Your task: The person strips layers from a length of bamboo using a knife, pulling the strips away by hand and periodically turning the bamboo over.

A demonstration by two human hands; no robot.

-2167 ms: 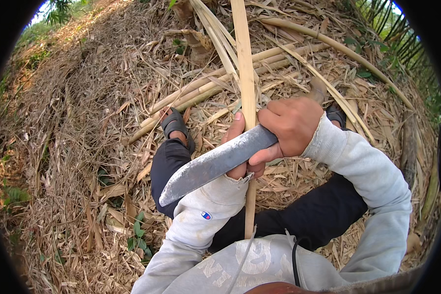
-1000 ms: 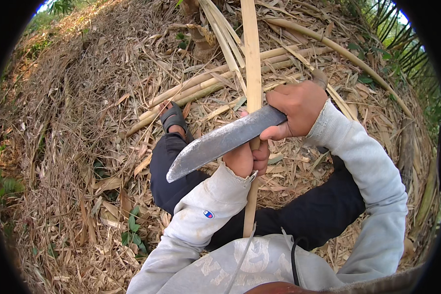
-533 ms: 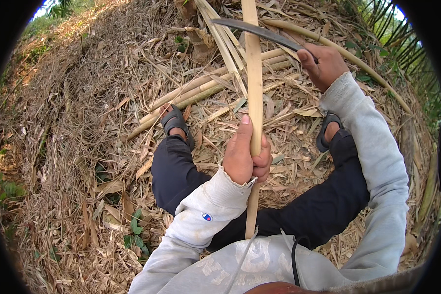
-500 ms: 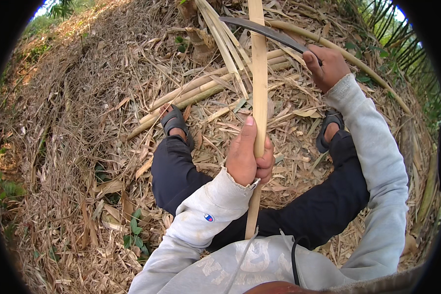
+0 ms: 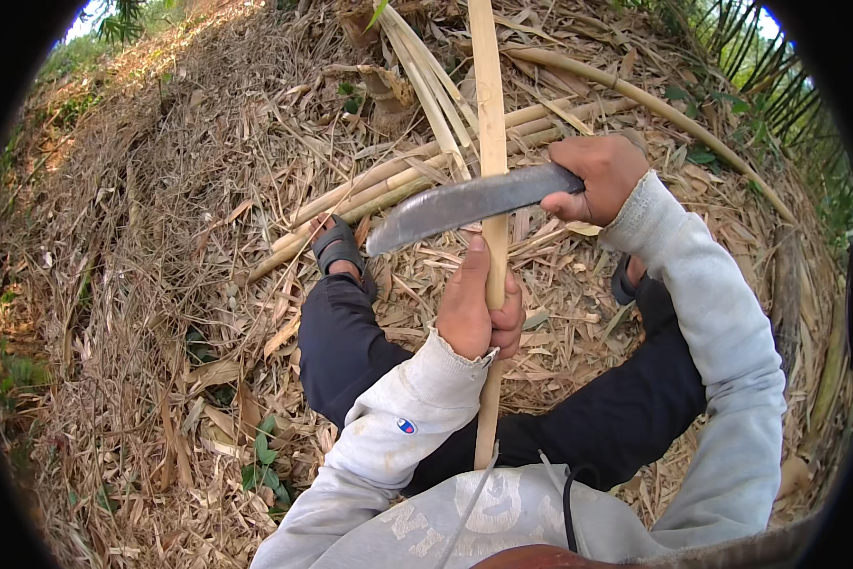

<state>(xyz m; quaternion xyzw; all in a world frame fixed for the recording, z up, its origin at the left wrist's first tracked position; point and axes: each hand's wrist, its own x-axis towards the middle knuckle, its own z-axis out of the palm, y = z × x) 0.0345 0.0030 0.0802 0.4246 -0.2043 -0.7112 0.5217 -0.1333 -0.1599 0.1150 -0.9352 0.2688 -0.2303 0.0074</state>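
Observation:
A long pale bamboo strip [image 5: 490, 114] runs upright through the middle of the view, its lower end reaching my lap. My left hand [image 5: 481, 308] is wrapped round it, thumb lying along the strip and fingers curled on its right side. In my right hand [image 5: 602, 175] is the handle end of a machete [image 5: 464, 204], mostly hidden by the fingers. Its broad dark blade lies across the front of the strip, just above my left thumb, with the tip pointing left. Whether the edge bites into the strip I cannot tell.
Several bamboo poles [image 5: 389, 185] lie across the ground beyond my sandalled feet. Thin split strips [image 5: 426, 81] rest near a cut stump [image 5: 386, 100]. A curved pole [image 5: 664, 109] lies at the far right. Dry leaves and shavings cover the ground.
The machete has come down the strip toward my left hand, its blade turning so the broad face shows. My left hand stays nearly in place; the strip's far end has shifted slightly left.

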